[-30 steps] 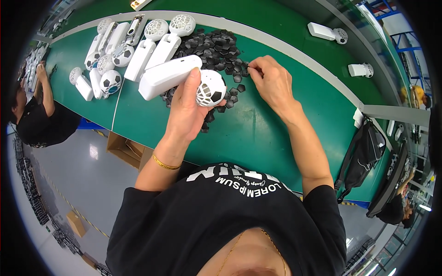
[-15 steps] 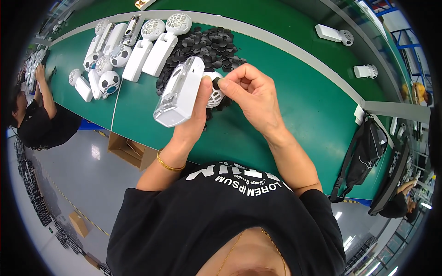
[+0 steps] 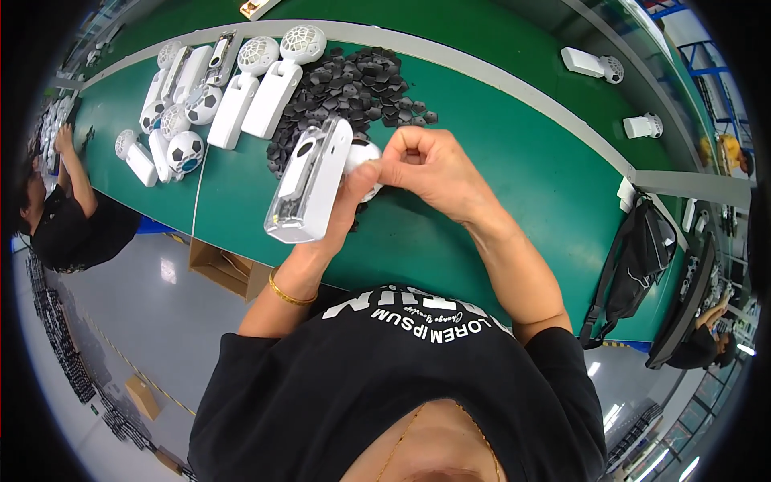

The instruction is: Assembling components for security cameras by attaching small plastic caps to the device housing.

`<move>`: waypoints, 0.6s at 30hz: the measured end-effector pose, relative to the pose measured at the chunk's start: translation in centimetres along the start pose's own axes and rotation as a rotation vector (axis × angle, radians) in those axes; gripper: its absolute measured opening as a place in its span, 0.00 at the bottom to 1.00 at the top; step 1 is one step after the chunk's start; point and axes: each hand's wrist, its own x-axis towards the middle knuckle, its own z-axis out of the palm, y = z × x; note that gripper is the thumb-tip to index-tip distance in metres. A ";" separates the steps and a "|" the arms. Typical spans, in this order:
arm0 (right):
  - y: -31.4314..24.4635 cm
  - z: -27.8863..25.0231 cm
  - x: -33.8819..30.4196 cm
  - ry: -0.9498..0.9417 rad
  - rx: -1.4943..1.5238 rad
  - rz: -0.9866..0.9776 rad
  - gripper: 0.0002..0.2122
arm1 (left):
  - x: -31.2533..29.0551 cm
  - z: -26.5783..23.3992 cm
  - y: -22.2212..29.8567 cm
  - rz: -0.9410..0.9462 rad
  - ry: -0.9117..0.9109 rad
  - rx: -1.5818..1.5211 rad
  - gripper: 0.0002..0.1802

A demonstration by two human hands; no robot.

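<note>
Illumination bright and fairly even. Glare patch on the grey floor (image 3: 201, 321), left; bright white streaks (image 3: 688, 469), lower right. Faint shadow on the green tabletop (image 3: 554, 217), centre. Lens bows the upper rail (image 3: 357, 33); corners black, right-rim detail soft.

Left hand (image 3: 341, 210), one: grips, thumb extended upward, forearm (image 3: 268, 315) slanting up and inward. Right hand (image 3: 434, 173), one: fingers curl inward, thumb tip just beside the left thumb.
</note>
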 end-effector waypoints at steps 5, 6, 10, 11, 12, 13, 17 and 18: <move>0.8 -0.4 -0.1 -0.090 0.119 -0.003 0.07 | 0.4 -0.1 1.0 -0.203 -0.032 -0.178 0.16; 0.3 -1.1 0.1 -0.101 0.137 0.028 0.06 | 0.6 -0.1 1.7 -0.252 -0.047 -0.243 0.17; 1.8 -4.3 2.5 0.316 -0.349 -0.208 0.08 | 1.4 -0.5 1.9 -0.300 -0.056 -0.312 0.19; 2.2 -5.1 3.3 0.399 -0.550 -0.279 0.09 | 1.7 -0.6 1.9 -0.308 -0.051 -0.323 0.19; 2.6 -5.7 4.0 0.404 -0.551 -0.281 0.09 | 1.7 -0.5 1.7 -0.294 -0.025 -0.319 0.19; 3.0 -6.1 4.5 0.388 -0.684 -0.290 0.09 | 1.9 -0.5 1.7 -0.292 -0.029 -0.319 0.19; 2.7 -5.9 4.8 0.304 -1.079 -0.329 0.08 | 2.3 -0.6 1.9 -0.354 -0.016 -0.391 0.17; 2.6 -5.9 5.0 0.300 -1.076 -0.332 0.08 | 2.5 -0.5 2.0 -0.383 0.000 -0.430 0.16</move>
